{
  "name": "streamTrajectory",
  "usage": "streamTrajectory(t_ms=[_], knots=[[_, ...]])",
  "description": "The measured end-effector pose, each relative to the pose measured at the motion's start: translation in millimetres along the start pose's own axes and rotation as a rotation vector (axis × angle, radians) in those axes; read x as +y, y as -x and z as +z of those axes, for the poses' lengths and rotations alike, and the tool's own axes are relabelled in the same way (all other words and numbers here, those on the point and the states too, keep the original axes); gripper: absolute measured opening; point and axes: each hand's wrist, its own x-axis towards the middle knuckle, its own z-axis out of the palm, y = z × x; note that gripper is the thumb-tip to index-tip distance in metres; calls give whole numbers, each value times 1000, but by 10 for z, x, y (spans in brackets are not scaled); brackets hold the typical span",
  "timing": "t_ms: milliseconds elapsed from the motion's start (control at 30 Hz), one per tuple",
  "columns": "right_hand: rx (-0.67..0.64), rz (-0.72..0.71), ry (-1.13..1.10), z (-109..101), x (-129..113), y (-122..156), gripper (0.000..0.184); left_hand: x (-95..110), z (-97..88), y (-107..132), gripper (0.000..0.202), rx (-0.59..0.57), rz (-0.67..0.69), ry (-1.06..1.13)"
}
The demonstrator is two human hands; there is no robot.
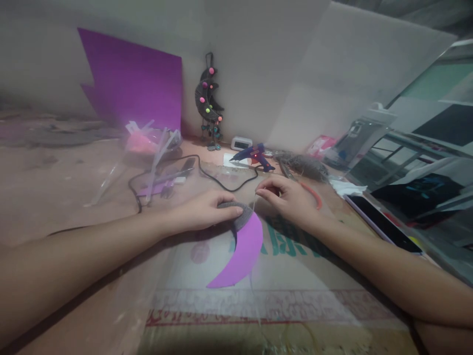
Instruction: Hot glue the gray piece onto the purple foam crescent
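A purple crescent moon cutout point(247, 246) is held above the table, its upper part wrapped in grey yarn point(242, 213). My left hand point(218, 212) grips that wrapped end, thumb on top and the fingers partly hidden behind it. To the right, my right hand point(283, 195) pinches a thin strand of the yarn between thumb and fingertips. The strand runs from the fingertips down to the crescent's edge. The lower purple half is bare and points down to the left.
Behind my hands lies a blue glue gun point(254, 157) with a black cord. A small white clock point(241, 143) and a decorated grey crescent point(209, 98) are by the wall. Orange-handled pliers point(312, 193), a yarn bundle point(306, 166) and a phone point(382, 224) lie right; purple sheets point(138, 81) lean left.
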Motion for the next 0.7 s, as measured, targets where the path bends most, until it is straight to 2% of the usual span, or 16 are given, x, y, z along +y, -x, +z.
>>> streamTrajectory(t_ms=[167, 267, 367, 467, 567, 700], knots=[[-27, -86, -38, 80, 116, -17, 11, -1, -2, -9, 31, 3, -24, 15], [51, -8, -121, 98, 167, -14, 28, -12, 0, -14, 32, 72, -84, 108], [85, 72, -185, 60, 145, -5, 22, -50, 2, -28, 32, 186, -106, 193], [3, 54, -179, 13, 56, 18, 33, -87, 3, -49, 29, 246, -130, 288], [-88, 46, -205, 19, -44, 58, 31, -88, 10, -59, 26, 224, -131, 358], [-167, 65, -254, 111, -79, 110, 29, -41, 38, -40, 26, 224, -85, 240]])
